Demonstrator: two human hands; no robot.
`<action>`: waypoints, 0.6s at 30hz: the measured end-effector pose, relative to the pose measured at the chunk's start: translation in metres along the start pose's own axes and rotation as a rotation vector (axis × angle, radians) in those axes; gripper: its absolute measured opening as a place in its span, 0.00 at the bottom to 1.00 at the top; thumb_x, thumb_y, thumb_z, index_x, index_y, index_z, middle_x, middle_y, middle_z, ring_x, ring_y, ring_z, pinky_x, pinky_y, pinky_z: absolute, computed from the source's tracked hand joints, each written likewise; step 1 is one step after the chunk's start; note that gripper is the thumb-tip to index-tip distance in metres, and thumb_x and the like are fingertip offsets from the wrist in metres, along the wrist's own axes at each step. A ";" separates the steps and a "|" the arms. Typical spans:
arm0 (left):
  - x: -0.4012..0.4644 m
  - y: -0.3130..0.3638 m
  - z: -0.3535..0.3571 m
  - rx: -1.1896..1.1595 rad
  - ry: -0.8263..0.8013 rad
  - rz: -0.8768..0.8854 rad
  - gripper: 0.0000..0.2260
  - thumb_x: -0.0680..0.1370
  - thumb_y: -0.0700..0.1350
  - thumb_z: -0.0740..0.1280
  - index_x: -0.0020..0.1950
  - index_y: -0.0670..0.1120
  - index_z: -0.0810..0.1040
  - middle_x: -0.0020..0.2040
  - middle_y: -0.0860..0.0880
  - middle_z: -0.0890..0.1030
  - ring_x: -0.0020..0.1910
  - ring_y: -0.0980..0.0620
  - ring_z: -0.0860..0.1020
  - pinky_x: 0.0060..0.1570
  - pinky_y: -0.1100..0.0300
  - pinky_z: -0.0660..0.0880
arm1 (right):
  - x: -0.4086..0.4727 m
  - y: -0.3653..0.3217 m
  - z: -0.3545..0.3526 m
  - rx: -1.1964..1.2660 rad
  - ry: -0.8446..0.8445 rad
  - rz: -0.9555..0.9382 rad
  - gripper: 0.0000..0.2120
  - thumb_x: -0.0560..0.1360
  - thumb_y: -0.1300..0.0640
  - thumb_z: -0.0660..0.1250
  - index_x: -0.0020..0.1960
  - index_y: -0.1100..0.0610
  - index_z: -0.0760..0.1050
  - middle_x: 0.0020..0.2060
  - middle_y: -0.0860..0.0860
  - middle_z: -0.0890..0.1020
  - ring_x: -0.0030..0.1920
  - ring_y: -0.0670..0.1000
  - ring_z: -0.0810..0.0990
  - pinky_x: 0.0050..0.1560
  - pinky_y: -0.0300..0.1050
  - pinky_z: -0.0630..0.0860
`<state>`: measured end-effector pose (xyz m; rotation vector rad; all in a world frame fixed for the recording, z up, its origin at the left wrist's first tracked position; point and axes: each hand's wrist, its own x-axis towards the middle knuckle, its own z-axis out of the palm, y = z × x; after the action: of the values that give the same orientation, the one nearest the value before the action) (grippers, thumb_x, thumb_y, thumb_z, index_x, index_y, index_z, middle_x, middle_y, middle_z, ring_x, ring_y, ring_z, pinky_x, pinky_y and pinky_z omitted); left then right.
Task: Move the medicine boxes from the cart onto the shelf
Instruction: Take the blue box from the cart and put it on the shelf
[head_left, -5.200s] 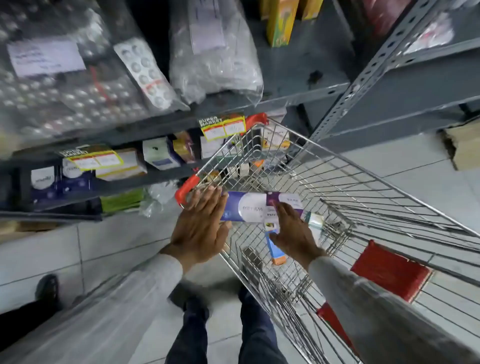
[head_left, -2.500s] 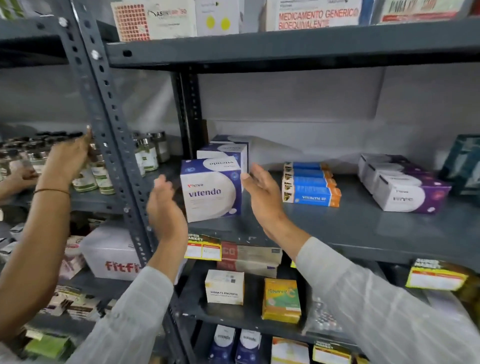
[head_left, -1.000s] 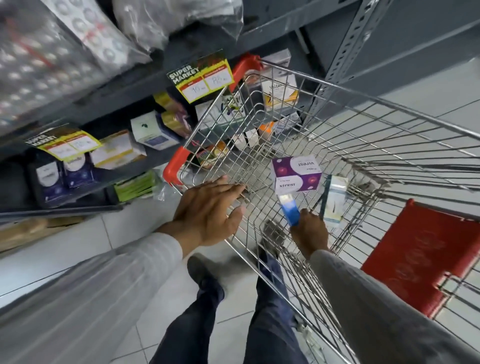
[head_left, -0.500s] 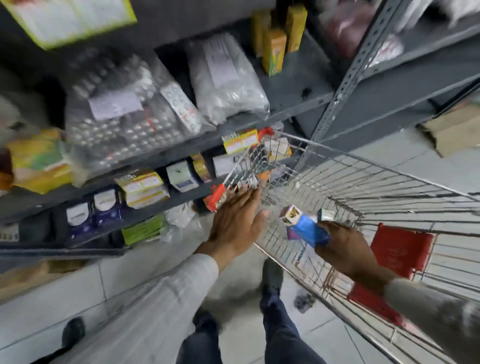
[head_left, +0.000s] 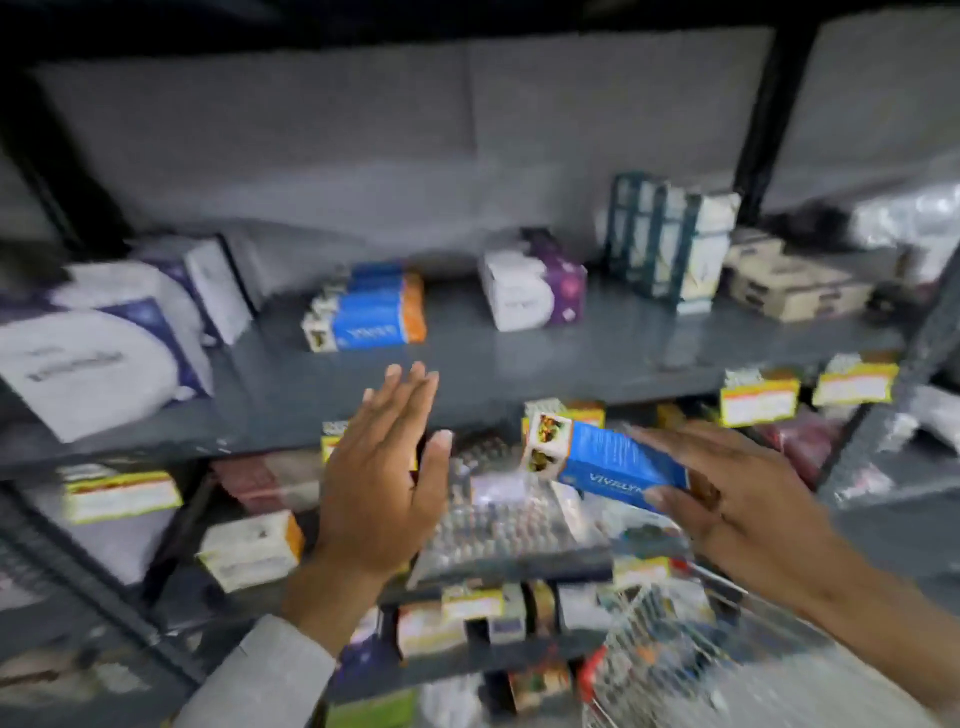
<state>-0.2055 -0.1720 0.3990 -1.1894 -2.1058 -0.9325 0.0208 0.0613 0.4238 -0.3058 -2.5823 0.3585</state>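
Note:
My right hand (head_left: 737, 499) grips a long blue medicine box (head_left: 613, 460) with a white end and an orange end, held tilted in front of the grey shelf (head_left: 519, 364), just below its front edge. My left hand (head_left: 384, 478) is raised beside it, flat with fingers apart and nothing in it. A stack of matching blue boxes (head_left: 371, 309) lies on that shelf, left of centre. A white and purple box (head_left: 530, 283) sits further right. The wire cart (head_left: 670, 654) shows only as a blurred corner at the bottom right.
Large white and blue boxes (head_left: 98, 343) fill the shelf's left end; teal and white cartons (head_left: 670, 239) and beige boxes (head_left: 789, 280) stand at the right. Yellow price tags (head_left: 758, 397) hang on the shelf edge. Lower shelves hold blister packs (head_left: 498, 514) and small boxes.
The view has swung up from the cart to the shelf. My right hand has lifted the blue box out of the cart to shelf height; my left hand left the cart rim and rose.

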 end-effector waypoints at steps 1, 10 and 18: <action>0.007 -0.019 -0.013 0.059 0.019 -0.018 0.22 0.82 0.47 0.62 0.76 0.41 0.72 0.77 0.44 0.73 0.79 0.46 0.66 0.79 0.45 0.62 | 0.022 -0.012 0.001 0.020 0.026 -0.038 0.24 0.75 0.45 0.66 0.69 0.53 0.78 0.56 0.45 0.83 0.54 0.47 0.79 0.58 0.41 0.73; 0.033 -0.134 -0.038 0.375 -0.353 -0.368 0.30 0.85 0.59 0.48 0.83 0.43 0.56 0.84 0.44 0.55 0.84 0.48 0.50 0.82 0.48 0.43 | 0.209 -0.105 0.071 0.068 -0.154 -0.075 0.23 0.77 0.53 0.70 0.71 0.53 0.75 0.62 0.56 0.79 0.65 0.58 0.77 0.63 0.46 0.69; 0.033 -0.136 -0.039 0.412 -0.388 -0.400 0.31 0.85 0.61 0.44 0.82 0.44 0.58 0.84 0.45 0.57 0.83 0.48 0.54 0.82 0.49 0.47 | 0.247 -0.138 0.134 0.067 -0.246 0.002 0.23 0.79 0.49 0.67 0.73 0.49 0.73 0.73 0.50 0.74 0.72 0.55 0.72 0.70 0.47 0.68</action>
<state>-0.3361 -0.2362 0.4056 -0.7943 -2.7448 -0.3992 -0.2773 -0.0250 0.4673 -0.2545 -2.8022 0.5104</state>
